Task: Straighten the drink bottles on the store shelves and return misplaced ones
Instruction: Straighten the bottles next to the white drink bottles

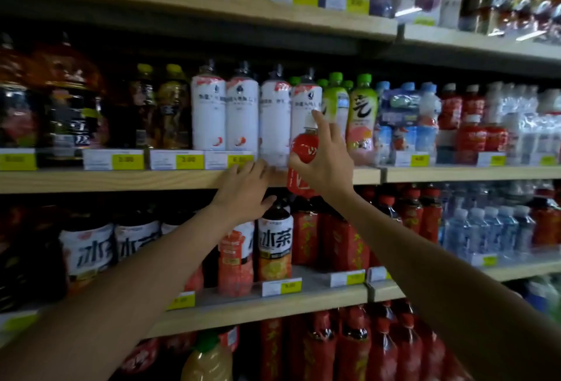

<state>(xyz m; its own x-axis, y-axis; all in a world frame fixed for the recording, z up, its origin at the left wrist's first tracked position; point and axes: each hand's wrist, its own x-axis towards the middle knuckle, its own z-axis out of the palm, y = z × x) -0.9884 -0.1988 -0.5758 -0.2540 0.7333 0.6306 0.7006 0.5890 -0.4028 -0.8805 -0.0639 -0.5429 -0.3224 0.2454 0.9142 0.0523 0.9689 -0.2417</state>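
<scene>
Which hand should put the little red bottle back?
Right. The right hand grips the red bottle, and similar red bottles stand to its right; the left hand rests at the shelf edge.

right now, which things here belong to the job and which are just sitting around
In the job:
red bottle, gripped by the right hand
left hand, fingers at the middle shelf edge
white bottles behind the red one

Just sitting:
green-capped bottles
water bottles, lower right
yellow price tags

Single head-worn camera; faces shelves (121, 181) straight on, close; wide-angle.
</scene>
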